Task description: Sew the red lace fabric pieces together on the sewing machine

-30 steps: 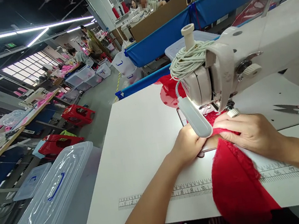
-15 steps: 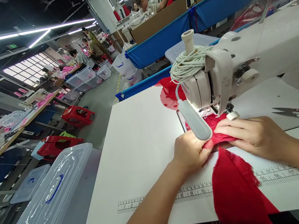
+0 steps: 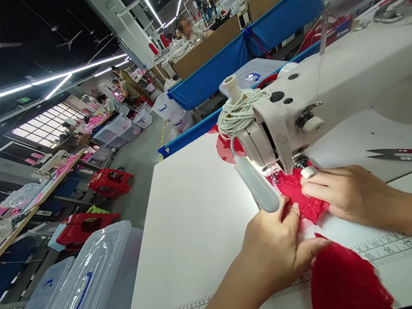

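A red lace fabric piece [image 3: 304,199] lies under the needle area of a white sewing machine [image 3: 280,134]. My left hand [image 3: 275,247] rests on its left edge, thumb stretched out to the right and fingertips on the cloth, partly behind the grey lamp [image 3: 258,185]. On the right side, my right hand [image 3: 349,193] has its fingers curled together at the fabric's edge, below the machine's white knob. A second red fabric piece [image 3: 344,278] hangs over the table's front edge, just below my left thumb.
Thread snips [image 3: 407,153] lie on the right of the white table [image 3: 199,217], which has a printed ruler along the front. More red fabric [image 3: 228,146] sits behind the machine head. A lidded clear bin [image 3: 83,294] stands left. Co-workers sit at machines farther back.
My left hand has moved nearer, with its thumb spread away from the fingers. More of the lace fabric shows in front of the needle. The view has tilted upward and shifted right.
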Tool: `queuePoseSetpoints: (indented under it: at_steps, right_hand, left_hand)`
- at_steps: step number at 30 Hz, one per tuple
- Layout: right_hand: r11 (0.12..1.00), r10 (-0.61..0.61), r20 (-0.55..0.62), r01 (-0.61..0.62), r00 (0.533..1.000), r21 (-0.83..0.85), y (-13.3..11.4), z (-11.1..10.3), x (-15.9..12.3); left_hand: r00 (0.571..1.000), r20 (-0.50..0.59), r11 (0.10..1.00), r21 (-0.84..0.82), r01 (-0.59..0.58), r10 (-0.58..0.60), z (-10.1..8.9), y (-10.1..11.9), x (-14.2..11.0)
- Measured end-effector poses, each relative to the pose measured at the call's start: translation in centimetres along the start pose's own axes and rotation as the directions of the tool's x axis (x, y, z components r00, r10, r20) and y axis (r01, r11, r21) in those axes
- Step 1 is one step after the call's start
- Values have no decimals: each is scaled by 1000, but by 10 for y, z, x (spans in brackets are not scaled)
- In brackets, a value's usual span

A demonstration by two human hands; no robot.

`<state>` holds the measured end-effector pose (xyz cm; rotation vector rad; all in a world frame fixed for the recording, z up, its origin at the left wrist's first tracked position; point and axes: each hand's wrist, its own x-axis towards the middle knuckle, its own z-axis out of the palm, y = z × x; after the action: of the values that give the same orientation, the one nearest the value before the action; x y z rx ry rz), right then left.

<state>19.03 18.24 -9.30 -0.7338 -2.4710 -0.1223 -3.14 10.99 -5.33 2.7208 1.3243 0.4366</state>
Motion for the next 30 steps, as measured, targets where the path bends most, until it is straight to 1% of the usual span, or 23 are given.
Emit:
queuePoseSetpoints:
  at_steps: [2, 10, 16, 19, 23, 30]
  right_hand:
    - [1000, 5, -13, -6, 1000, -7, 1, 1, 0]
    - [1000, 16, -28, -17, 999, -19, 1, 1, 0]
    - [999, 19, -61, -20, 998, -25, 0, 5, 0]
    - [999, 22, -94, -25, 995, -32, 1, 9, 0]
    - [998, 35, -96, -39, 995, -43, 2, 13, -1]
    - [996, 61, -95, -67, 994, -58, 5, 16, 2]
  left_hand:
    - [1000, -24, 1000, 20, -2, 2, 1, 0, -1]
    - [989, -146, 996, 86, 2, 10, 14, 2, -4]
    - [986, -164, 995, 100, 9, 8, 21, 3, -4]
    - [981, -195, 993, 115, 12, 10, 23, 2, -4]
    - [974, -227, 990, 140, 11, 22, 23, 1, -2]
    - [979, -204, 988, 155, 11, 21, 25, -4, -1]
